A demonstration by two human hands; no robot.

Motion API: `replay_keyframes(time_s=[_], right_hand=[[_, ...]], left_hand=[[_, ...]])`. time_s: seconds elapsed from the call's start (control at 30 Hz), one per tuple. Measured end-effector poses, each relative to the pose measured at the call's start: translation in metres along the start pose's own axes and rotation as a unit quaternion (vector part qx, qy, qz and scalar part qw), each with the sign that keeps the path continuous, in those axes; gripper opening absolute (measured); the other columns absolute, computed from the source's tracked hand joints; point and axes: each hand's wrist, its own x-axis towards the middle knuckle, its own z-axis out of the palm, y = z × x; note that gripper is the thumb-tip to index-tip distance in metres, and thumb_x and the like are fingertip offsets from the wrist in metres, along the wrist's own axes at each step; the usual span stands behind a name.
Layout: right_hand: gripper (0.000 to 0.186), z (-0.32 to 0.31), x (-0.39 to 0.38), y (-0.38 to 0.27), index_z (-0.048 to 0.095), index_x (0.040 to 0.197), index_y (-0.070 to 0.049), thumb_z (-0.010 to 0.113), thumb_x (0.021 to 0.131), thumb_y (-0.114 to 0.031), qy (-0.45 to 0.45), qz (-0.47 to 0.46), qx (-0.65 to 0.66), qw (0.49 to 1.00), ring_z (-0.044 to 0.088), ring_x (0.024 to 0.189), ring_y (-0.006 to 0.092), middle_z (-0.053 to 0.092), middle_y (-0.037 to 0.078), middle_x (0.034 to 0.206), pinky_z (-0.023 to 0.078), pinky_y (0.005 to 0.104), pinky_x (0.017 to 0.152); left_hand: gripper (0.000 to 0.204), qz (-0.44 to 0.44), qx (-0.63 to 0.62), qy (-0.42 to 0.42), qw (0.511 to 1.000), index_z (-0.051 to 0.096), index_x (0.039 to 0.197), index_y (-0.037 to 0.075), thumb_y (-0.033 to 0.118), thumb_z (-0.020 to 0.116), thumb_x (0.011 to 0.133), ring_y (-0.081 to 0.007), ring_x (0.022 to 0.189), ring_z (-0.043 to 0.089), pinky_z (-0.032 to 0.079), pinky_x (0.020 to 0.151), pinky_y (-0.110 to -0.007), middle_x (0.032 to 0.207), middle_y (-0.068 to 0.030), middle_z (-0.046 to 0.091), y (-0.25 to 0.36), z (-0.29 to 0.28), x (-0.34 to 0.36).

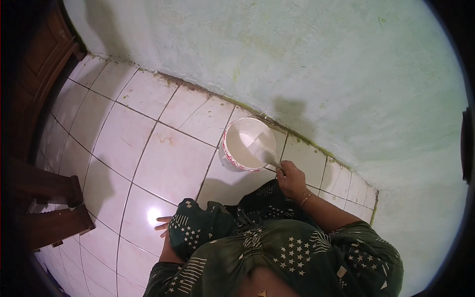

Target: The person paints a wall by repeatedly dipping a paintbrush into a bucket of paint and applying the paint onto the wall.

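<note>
My right hand (293, 179) is closed around the handle of a paintbrush (265, 155), whose wide whitish bristle end reaches into a white bucket (225, 159). Pale paint seems to coat the bucket's inside, and reddish marks run along its rim. The bucket stands upright on the floor tiles, close to the wall. Beside my left knee, my left hand (164, 223) shows only partly, with its fingers stretched apart and nothing seen in them; the rest is hidden behind my dark green patterned clothing (198, 227).
A pale green, patchily painted wall (321, 64) runs along the far and right side, with dirt and flakes at its foot. Glossy white tiles (173, 143) cover the floor. Dark wooden furniture legs (62, 225) stand at left, below a brown wooden panel (44, 44).
</note>
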Motion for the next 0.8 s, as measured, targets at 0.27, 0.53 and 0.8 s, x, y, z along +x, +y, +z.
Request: replay_keyframes(time_s=[0.27, 0.53, 0.8], right_hand=[[0.018, -0.005, -0.001, -0.001, 0.055, 0.094, -0.004, 0.054, 0.085, -0.02, 0.029, 0.005, 0.017, 0.999, 0.059, 0.074, 0.0365, 0.059, 0.017, 0.086, 0.046, 0.0441, 0.065], [0.017, -0.007, 0.002, 0.0, 0.054, 0.087, -0.003, 0.055, 0.084, -0.02, -0.01, 0.051, 0.029, 0.998, 0.058, 0.069, 0.0373, 0.058, 0.018, 0.074, 0.046, 0.0435, 0.062], [0.019, 0.005, -0.003, 0.009, 0.052, 0.084, -0.003, 0.056, 0.085, -0.022, 0.012, 0.013, -0.002, 1.0, 0.056, 0.067, 0.0375, 0.057, 0.018, 0.071, 0.044, 0.0433, 0.06]], left_hand=[[0.091, 0.003, -0.004, -0.004, 1.0, -0.002, 0.143, 0.017, 0.04, 0.058, 0.079, -0.0498, 0.13, 0.009, 0.023, 0.098, -0.065, 0.146, -0.0216, 0.005, 0.005, 0.002, -0.003], [0.091, -0.008, -0.002, -0.008, 1.0, -0.003, 0.143, 0.017, 0.039, 0.057, 0.079, -0.05, 0.13, 0.008, 0.023, 0.098, -0.065, 0.146, -0.0213, 0.004, 0.002, 0.007, 0.0], [0.09, -0.019, -0.002, -0.012, 1.0, -0.004, 0.143, 0.018, 0.038, 0.056, 0.08, -0.0502, 0.13, 0.007, 0.024, 0.098, -0.066, 0.146, -0.0209, 0.002, 0.001, 0.01, 0.002]])
